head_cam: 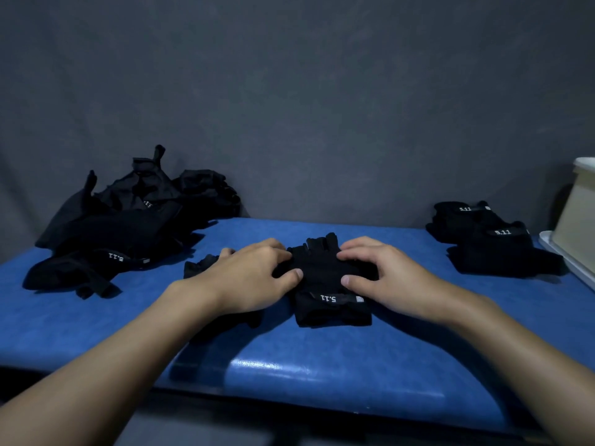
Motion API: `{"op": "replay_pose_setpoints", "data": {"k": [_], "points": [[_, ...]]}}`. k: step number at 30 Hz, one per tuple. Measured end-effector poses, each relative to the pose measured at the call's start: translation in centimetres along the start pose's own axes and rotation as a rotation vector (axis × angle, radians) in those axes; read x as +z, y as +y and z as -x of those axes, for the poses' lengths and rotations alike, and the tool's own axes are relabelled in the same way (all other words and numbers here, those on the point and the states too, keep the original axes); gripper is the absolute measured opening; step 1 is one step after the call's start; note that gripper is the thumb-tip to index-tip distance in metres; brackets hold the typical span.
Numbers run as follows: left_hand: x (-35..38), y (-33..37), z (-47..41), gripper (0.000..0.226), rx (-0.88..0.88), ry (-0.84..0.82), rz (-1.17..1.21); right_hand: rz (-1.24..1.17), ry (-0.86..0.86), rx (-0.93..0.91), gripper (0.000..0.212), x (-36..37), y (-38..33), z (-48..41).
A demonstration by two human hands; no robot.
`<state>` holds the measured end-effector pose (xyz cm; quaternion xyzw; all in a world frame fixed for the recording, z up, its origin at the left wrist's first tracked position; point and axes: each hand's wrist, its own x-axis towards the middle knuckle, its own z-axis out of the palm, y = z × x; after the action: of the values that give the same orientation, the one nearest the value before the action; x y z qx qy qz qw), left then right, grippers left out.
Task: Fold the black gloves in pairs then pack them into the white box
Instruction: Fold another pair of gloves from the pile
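Observation:
A black fingerless glove (325, 278) with a white "5.11" strap lies flat in the middle of the blue table (289, 365), finger stubs pointing away from me. My left hand (254, 275) grips its left edge between thumb and curled fingers. My right hand (383, 275) grips its right edge the same way. A second black glove (201, 265) lies under my left hand, its fingers poking out to the left. The white box (579, 207) stands at the far right edge, cut off by the frame.
A loose heap of black gloves (125, 220) fills the back left of the table. Two folded glove pairs (483, 236) sit at the back right, beside the box's white lid or tray (560, 255). A dark grey backdrop hangs behind.

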<state>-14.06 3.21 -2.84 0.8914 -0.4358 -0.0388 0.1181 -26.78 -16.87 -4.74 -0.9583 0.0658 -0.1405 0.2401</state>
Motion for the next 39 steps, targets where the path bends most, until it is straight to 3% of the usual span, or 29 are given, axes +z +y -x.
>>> {"op": "replay_pose_setpoints", "data": {"k": [6,15,19,22,27,31,39], "points": [[-0.4,0.1,0.3,0.059,0.023,0.091,0.108,-0.075,0.051,-0.024,0.043,-0.3,-0.5,-0.1],[-0.1,0.5,0.3,0.056,-0.007,0.042,0.047,-0.022,-0.015,0.082,0.046,0.2,-0.2,-0.2],[-0.3,0.6,0.8,0.046,0.132,0.13,0.15,-0.038,0.052,0.003,0.035,-0.1,-0.3,0.1],[-0.1,0.8,1.4,0.048,0.211,0.061,0.132,-0.075,0.085,-0.091,0.03,-0.8,-1.1,0.5],[0.5,0.6,1.3,0.051,0.254,-0.063,-0.033,0.082,-0.086,-0.107,0.024,-1.0,-0.7,1.3],[1.3,0.4,1.1,0.052,0.239,-0.159,-0.042,0.098,-0.13,-0.054,0.025,-1.0,-0.4,1.6],[1.7,0.2,1.1,0.052,0.235,-0.172,-0.039,0.053,-0.278,-0.043,0.042,-2.4,-1.5,2.7]]}}
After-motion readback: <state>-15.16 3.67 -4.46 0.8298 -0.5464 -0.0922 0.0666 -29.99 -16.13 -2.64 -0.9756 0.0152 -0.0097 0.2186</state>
